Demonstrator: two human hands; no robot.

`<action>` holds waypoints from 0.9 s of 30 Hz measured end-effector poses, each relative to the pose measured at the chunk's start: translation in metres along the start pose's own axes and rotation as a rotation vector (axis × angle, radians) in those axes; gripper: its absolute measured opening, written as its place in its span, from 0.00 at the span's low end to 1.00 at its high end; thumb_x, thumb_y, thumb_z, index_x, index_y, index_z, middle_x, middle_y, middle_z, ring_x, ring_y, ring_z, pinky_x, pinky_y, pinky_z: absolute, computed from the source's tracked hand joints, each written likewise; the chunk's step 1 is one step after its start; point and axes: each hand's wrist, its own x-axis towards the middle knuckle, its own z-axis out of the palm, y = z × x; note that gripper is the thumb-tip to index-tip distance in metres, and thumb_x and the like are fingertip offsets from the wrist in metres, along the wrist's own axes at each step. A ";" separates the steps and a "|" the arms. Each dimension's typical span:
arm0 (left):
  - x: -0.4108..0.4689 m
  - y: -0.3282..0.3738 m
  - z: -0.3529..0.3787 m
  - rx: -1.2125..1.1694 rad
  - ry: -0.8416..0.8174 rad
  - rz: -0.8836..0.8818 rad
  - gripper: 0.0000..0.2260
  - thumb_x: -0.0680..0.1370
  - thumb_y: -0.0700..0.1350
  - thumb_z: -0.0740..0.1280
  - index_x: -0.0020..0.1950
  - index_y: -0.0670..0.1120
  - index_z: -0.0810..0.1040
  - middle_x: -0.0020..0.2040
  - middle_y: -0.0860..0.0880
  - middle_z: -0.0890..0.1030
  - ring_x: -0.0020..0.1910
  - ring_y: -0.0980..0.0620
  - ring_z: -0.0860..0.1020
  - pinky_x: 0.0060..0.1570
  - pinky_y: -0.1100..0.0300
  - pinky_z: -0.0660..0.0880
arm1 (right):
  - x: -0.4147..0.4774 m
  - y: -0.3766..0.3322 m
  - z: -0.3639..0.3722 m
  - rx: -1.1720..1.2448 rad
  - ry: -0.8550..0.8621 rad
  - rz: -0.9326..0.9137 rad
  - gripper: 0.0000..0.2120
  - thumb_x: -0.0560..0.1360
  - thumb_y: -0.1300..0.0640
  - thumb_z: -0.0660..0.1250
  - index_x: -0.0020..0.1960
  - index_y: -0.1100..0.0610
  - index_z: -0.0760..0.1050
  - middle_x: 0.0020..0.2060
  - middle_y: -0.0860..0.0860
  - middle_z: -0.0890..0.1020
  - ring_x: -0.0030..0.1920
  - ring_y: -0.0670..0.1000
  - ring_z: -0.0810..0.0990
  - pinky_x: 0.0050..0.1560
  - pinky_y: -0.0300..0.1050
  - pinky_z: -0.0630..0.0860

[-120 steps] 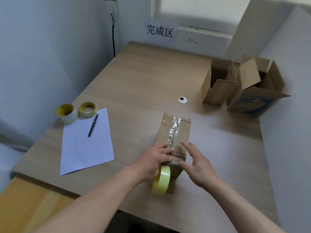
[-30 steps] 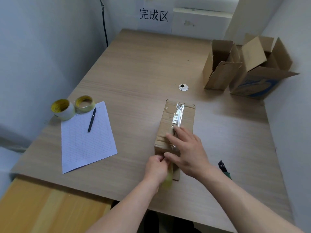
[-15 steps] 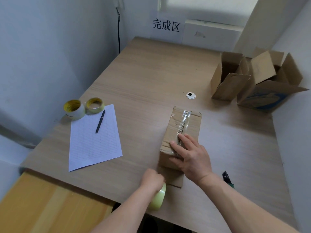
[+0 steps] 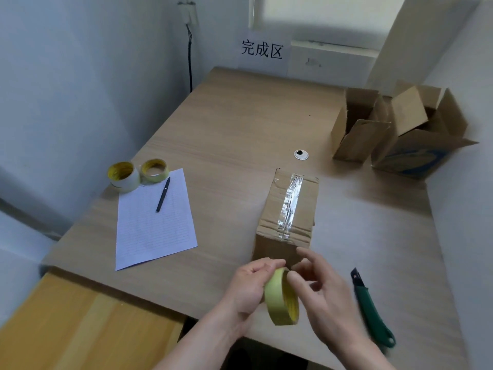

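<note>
A small cardboard box point(image 4: 289, 206) lies in the middle of the wooden table point(image 4: 226, 124), with shiny clear tape along its top seam. Just in front of the box, my left hand point(image 4: 250, 284) grips a yellow tape roll point(image 4: 280, 299) held on edge above the table's near edge. My right hand point(image 4: 320, 295) is beside the roll, its thumb and fingertips at the roll's upper rim. Whether they pinch the tape end is unclear.
A green utility knife point(image 4: 372, 311) lies right of my hands. A lined sheet point(image 4: 154, 220) with a black pen point(image 4: 163, 194) and two tape rolls point(image 4: 137, 173) sit at left. Two open cardboard boxes point(image 4: 400, 129) stand at the back right. A sign point(image 4: 262, 50) hangs on the far wall.
My right hand has left the box top and come down to the tape roll. My left hand has lifted the roll up in front of the box.
</note>
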 end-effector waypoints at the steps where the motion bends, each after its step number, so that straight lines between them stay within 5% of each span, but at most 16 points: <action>1: -0.003 0.001 0.004 -0.028 -0.034 0.006 0.11 0.82 0.44 0.63 0.53 0.46 0.86 0.49 0.51 0.86 0.53 0.50 0.83 0.59 0.53 0.78 | -0.008 0.000 0.004 0.030 -0.086 0.066 0.23 0.68 0.40 0.71 0.62 0.36 0.72 0.42 0.41 0.82 0.46 0.39 0.79 0.46 0.39 0.75; 6: -0.003 -0.004 0.017 -0.062 -0.130 0.055 0.12 0.82 0.42 0.62 0.55 0.47 0.86 0.61 0.49 0.82 0.63 0.49 0.78 0.68 0.50 0.72 | -0.011 0.011 0.011 0.173 -0.174 0.257 0.37 0.63 0.38 0.67 0.71 0.40 0.67 0.44 0.58 0.82 0.43 0.47 0.79 0.46 0.46 0.75; 10: -0.001 -0.014 0.023 0.083 -0.128 0.190 0.13 0.82 0.42 0.63 0.51 0.54 0.87 0.69 0.60 0.73 0.67 0.62 0.72 0.69 0.60 0.67 | 0.000 0.013 -0.002 -0.156 -0.138 0.280 0.27 0.69 0.33 0.59 0.67 0.35 0.69 0.50 0.40 0.82 0.49 0.44 0.81 0.52 0.51 0.80; 13: 0.000 -0.013 0.024 0.066 -0.080 0.252 0.11 0.81 0.45 0.64 0.53 0.56 0.86 0.68 0.62 0.74 0.65 0.66 0.73 0.60 0.69 0.70 | 0.007 0.000 -0.010 -0.272 -0.144 0.202 0.09 0.77 0.45 0.62 0.54 0.37 0.77 0.39 0.41 0.83 0.40 0.45 0.81 0.45 0.51 0.80; 15: 0.002 -0.012 0.020 0.063 -0.037 0.265 0.11 0.81 0.45 0.64 0.55 0.57 0.84 0.67 0.62 0.75 0.63 0.67 0.74 0.52 0.74 0.72 | 0.010 -0.008 -0.012 -0.239 -0.137 0.181 0.08 0.78 0.50 0.64 0.47 0.41 0.81 0.36 0.41 0.83 0.36 0.45 0.81 0.43 0.53 0.80; 18: 0.004 -0.013 0.012 0.180 -0.047 0.307 0.13 0.82 0.43 0.63 0.60 0.60 0.78 0.67 0.60 0.75 0.62 0.72 0.71 0.57 0.76 0.70 | 0.016 -0.015 -0.016 -0.276 -0.116 0.166 0.08 0.77 0.49 0.66 0.42 0.45 0.82 0.34 0.43 0.82 0.35 0.46 0.79 0.41 0.54 0.79; 22: 0.003 -0.015 0.008 0.100 0.021 0.239 0.14 0.82 0.47 0.62 0.68 0.55 0.73 0.57 0.54 0.84 0.55 0.60 0.81 0.54 0.62 0.75 | 0.022 -0.029 -0.020 -0.460 -0.141 0.090 0.10 0.77 0.44 0.66 0.41 0.45 0.81 0.31 0.45 0.81 0.35 0.46 0.77 0.38 0.48 0.74; 27: 0.003 -0.004 -0.003 -0.132 0.066 0.163 0.20 0.73 0.58 0.71 0.52 0.41 0.81 0.46 0.39 0.85 0.43 0.46 0.81 0.42 0.55 0.74 | 0.031 -0.038 -0.031 -0.571 -0.147 0.098 0.09 0.77 0.47 0.66 0.41 0.46 0.81 0.26 0.43 0.76 0.31 0.43 0.74 0.32 0.39 0.67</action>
